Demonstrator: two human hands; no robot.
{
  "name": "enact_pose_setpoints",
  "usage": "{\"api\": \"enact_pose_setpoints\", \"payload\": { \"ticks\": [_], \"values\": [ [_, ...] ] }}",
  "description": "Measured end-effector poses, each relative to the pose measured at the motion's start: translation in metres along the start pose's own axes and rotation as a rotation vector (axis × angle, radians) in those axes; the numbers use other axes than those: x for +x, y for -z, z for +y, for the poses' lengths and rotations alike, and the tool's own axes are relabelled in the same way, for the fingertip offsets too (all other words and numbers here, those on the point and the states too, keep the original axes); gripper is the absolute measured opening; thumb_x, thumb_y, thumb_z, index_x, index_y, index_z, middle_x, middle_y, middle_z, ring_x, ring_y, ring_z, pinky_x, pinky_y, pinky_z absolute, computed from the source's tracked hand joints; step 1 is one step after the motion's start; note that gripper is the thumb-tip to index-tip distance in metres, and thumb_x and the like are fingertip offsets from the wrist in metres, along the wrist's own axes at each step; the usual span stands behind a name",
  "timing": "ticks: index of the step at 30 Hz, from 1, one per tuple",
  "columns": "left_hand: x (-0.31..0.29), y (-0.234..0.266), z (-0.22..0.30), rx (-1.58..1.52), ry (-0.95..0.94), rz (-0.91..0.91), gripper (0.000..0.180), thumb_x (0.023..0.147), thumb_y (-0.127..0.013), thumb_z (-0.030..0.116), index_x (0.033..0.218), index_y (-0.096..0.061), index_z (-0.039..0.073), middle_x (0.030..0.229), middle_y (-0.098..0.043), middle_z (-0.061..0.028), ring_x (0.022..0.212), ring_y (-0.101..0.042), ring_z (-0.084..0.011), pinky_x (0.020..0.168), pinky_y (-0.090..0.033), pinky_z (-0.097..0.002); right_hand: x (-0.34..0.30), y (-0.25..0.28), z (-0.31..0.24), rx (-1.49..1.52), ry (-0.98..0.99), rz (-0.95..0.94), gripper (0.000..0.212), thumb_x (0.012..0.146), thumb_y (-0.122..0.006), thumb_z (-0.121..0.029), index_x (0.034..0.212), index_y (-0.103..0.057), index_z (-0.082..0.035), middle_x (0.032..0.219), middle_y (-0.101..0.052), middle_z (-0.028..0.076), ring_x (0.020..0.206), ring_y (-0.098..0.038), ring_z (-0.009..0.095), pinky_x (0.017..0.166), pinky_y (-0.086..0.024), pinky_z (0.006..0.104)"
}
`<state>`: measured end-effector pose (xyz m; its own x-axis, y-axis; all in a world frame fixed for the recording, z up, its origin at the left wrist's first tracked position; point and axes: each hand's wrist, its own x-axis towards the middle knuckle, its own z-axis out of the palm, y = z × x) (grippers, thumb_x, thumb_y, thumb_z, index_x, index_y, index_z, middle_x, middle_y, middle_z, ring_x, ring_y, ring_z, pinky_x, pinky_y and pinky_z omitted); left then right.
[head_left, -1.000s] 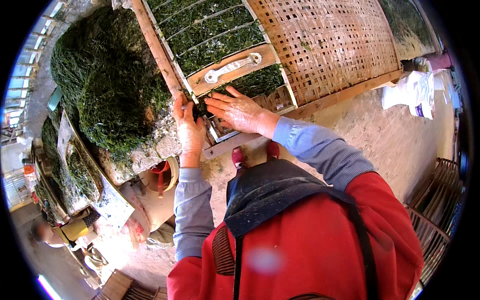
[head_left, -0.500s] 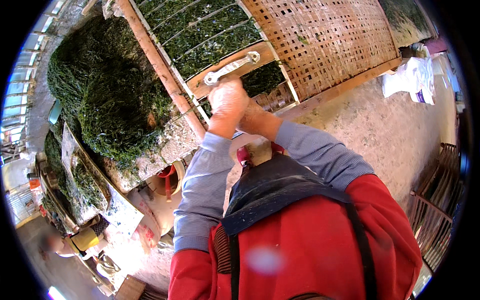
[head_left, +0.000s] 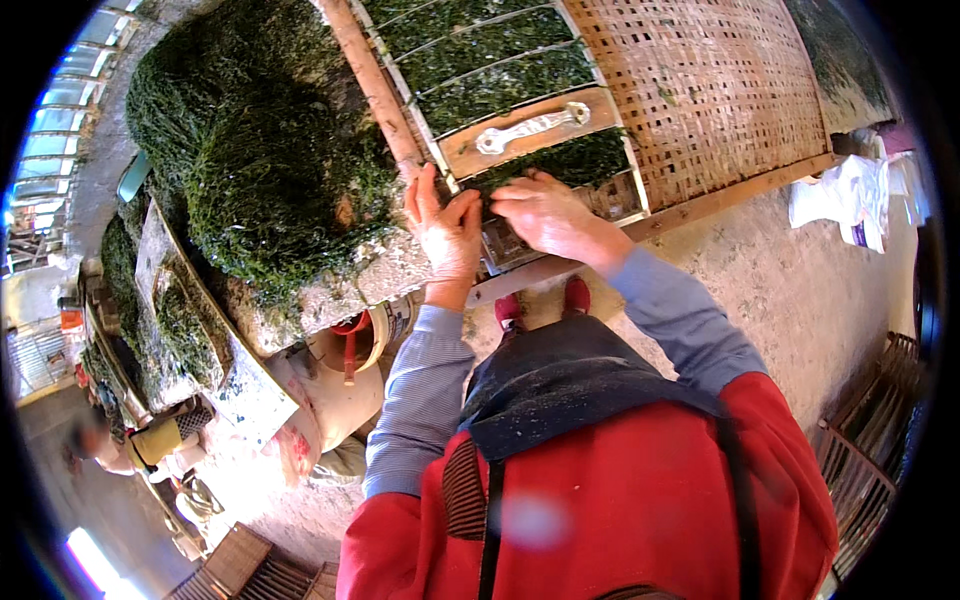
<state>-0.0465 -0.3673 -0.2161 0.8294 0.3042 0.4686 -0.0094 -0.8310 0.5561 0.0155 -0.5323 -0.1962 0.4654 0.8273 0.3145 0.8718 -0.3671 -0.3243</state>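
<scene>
Dark green stringy weed (head_left: 560,165) fills a slatted frame (head_left: 640,180) at the top centre. Across its near part lies a wooden block (head_left: 460,157) with a pale metal handle (head_left: 535,128); neither hand is on it. At the frame's near left corner, beside a wooden pole (head_left: 375,90), my left hand (head_left: 447,235) points away from me with its fingers apart. My right hand (head_left: 555,215) reaches leftward over the frame's near end, fingers bent loosely at the edge of the weed. Any strands under its fingertips are too small to make out.
A large heap of wet green weed (head_left: 260,170) lies left of the pole. A woven bamboo mat (head_left: 710,90) is on the right, white bags (head_left: 845,200) beyond it. A bucket (head_left: 375,345) with a red-handled item stands below the ledge. Another person (head_left: 110,450) is at far left.
My hands were together over the near edge of the handled block. They have come apart: left to the frame's corner, right to the weed at its near end. The view has shifted.
</scene>
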Motion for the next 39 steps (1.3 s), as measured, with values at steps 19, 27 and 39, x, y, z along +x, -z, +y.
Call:
{"api": "enact_pose_setpoints", "payload": {
  "ticks": [19,27,39],
  "values": [
    [-0.006,0.133,-0.179,-0.097,0.401,0.203,0.018,0.07,-0.067,0.004,0.088,-0.068,0.008,0.077,-0.065,-0.0066,0.068,-0.061,-0.0244,0.061,-0.051,-0.0343,-0.02,0.001,0.012,-0.334,-0.352,0.21,0.033,0.081,-0.062,-0.029,0.109,-0.061,-0.012,0.119,-0.052,0.01,0.112,-0.049,0.034,0.086,-0.044,0.0476],
    [0.069,0.148,-0.166,0.538,0.225,0.108,0.029,0.071,-0.063,0.007,0.1,-0.067,0.01,0.106,-0.06,-0.0105,0.1,-0.054,-0.0272,0.086,-0.046,-0.0403,-0.021,-0.005,0.011,-0.348,-0.382,0.211,0.034,0.082,-0.059,-0.032,0.11,-0.061,-0.013,0.123,-0.051,0.011,0.115,-0.049,0.035,0.089,-0.043,0.0514],
    [0.043,0.041,-0.18,0.059,0.292,-0.183,0.027,0.069,-0.065,-0.001,0.096,-0.065,0.002,0.082,-0.065,-0.0108,0.068,-0.062,-0.023,0.064,-0.051,-0.0331,-0.025,-0.002,0.01,-0.309,-0.377,0.175,0.039,0.085,-0.054,-0.035,0.116,-0.056,-0.012,0.124,-0.049,0.016,0.115,-0.047,0.04,0.09,-0.041,0.0541]
  ]
}}
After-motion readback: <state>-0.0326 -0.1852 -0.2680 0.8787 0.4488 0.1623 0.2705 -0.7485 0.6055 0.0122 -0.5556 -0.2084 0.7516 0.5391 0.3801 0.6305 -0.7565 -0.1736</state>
